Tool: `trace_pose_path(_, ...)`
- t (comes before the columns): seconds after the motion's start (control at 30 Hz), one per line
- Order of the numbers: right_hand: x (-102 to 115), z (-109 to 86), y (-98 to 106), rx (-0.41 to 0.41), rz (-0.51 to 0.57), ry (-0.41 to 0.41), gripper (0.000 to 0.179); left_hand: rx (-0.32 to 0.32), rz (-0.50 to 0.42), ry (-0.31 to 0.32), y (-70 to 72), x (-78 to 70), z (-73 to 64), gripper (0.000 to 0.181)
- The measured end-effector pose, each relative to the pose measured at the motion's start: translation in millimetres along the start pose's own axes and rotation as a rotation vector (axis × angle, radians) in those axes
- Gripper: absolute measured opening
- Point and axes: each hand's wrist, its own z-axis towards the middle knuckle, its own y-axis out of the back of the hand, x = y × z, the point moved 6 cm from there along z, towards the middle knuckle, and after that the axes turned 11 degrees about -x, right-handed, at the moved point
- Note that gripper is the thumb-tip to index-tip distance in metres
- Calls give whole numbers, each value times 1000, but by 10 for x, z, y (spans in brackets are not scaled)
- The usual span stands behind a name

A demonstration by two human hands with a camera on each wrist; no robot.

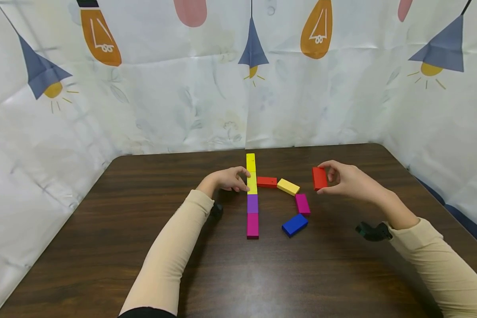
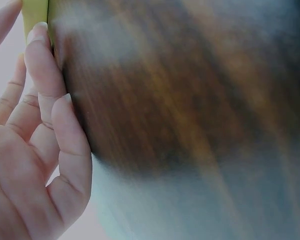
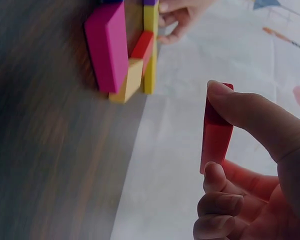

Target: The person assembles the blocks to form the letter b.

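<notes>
My right hand holds a red block up on the right, pinched between thumb and fingertips; the right wrist view shows the same red block apart from the others. On the left, my left hand touches the near yellow block with spread fingertips. That block belongs to a straight column with another yellow block, a purple block and a magenta block. From the column's right side a curve runs through a red block, a pale yellow block, a magenta block and a blue block.
The blocks lie on a dark wooden table. Behind it and along its sides hangs a white curtain printed with lamps and bulbs. A dark wrist device sits below my right wrist.
</notes>
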Motion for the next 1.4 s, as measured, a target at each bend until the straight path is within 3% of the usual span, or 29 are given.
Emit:
trace_pose_path(0.43, 283, -27, -227, 43, 27, 99, 66, 6, -4, -5, 7, -35, -32, 49)
trace_pose_path(0.93, 524, -63, -481, 124, 77, 127, 66, 2, -1, -14, 6, -17, -20, 49)
trace_pose_path(1.4, 748, -140, -747, 192, 83, 238, 62, 4, -13, -8, 8, 3, 9, 50)
